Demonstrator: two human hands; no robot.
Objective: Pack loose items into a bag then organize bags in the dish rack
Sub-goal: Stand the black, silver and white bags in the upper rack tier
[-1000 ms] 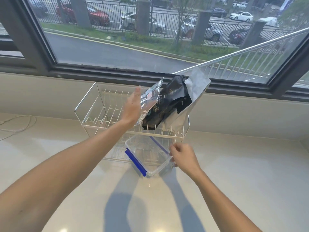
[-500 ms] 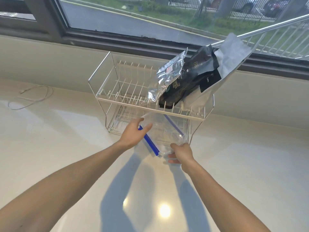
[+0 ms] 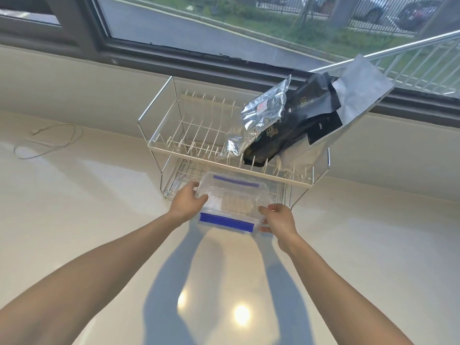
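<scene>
A clear plastic container with blue clip edges sits half under the lower tier of a white wire dish rack. My left hand grips its left end and my right hand grips its right front corner. On the rack's upper tier, at the right, lean three bags: a crinkled silver foil bag, a black bag behind it, and a matte grey bag furthest right, its top sticking up past the window sill.
The rack stands on a pale glossy counter against a low wall under a window. A thin white cable lies looped at the far left. Bright light reflections show on the counter near me.
My left hand dropped from the silver bag to the container's left end. The container has turned so its blue edge faces me, now held with both hands.
</scene>
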